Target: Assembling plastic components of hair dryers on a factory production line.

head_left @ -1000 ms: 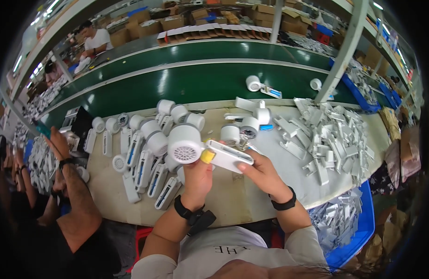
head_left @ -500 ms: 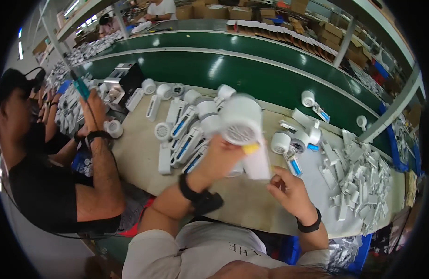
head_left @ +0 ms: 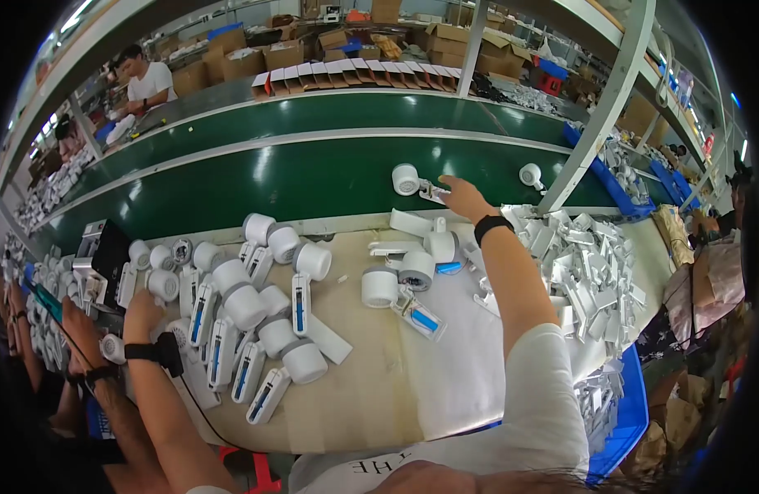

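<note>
My left hand [head_left: 144, 318] is at the left end of the table, closed at the lower side of a white handheld fan [head_left: 163, 285]; its fingertips are partly hidden. Beside it lie several more white fans [head_left: 244, 306], their handles uncovered and showing blue strips inside. My right hand [head_left: 465, 200] reaches over the green belt, fingers stretched out at the handle of a white fan [head_left: 406, 179] lying there. Nearer me, a small group of white fans [head_left: 416, 272] rests mid-table, one with a blue piece in its handle [head_left: 421, 319].
A heap of white plastic handle parts [head_left: 573, 272] covers the table's right side. Another white fan [head_left: 530, 174] lies on the green belt [head_left: 314, 183]. A metal post [head_left: 598, 111] rises at the right. Close on my left, a co-worker's hand [head_left: 81, 333] holds a teal tool [head_left: 44, 303].
My left hand has carried the fan from in front of me to the group at the left. My right hand has moved forward to the fan on the belt. The view has turned right.
</note>
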Motion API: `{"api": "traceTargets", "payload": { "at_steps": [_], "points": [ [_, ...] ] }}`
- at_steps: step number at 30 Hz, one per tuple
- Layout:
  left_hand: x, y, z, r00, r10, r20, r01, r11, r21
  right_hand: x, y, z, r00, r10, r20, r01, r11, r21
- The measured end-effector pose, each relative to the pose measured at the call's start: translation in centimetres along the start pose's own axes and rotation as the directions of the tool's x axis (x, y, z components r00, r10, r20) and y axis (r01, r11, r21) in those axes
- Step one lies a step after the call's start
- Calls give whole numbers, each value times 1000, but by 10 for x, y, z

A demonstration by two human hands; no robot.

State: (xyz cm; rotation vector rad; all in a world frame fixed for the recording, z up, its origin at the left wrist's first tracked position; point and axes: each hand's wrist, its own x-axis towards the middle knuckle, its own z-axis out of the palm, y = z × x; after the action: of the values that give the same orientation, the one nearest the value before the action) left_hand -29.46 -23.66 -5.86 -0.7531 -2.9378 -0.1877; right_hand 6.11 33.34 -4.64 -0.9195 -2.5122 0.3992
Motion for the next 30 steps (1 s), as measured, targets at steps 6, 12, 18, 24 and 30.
{"api": "traceTargets", "payload": {
  "at_steps": [6, 12, 18, 24, 30],
  "points": [
    [-45, 93, -65, 920, 44, -388, -50, 999, -6, 19, -1, 7, 951, 166, 260, -87, 953, -290],
    [-94, 220, -81, 853, 521, -33, -174, 225, -959, 2, -57, -40, 957, 174, 232, -251, 898, 362],
    [-113, 324, -50, 831, 555, -32, 111, -223, -969, -85, -143, -57, 995, -104, -6, 97, 902, 420],
    [-149, 360, -22, 861, 493, -123, 117, -428, -896, -183, -189, -47, 982, -181, -50, 186, 970, 156],
    [-176, 341, -11, 865, 487, -119, 134, -453, -881, -230, -185, -61, 950, -312, 13, 312, 950, 22]
  ]
}}
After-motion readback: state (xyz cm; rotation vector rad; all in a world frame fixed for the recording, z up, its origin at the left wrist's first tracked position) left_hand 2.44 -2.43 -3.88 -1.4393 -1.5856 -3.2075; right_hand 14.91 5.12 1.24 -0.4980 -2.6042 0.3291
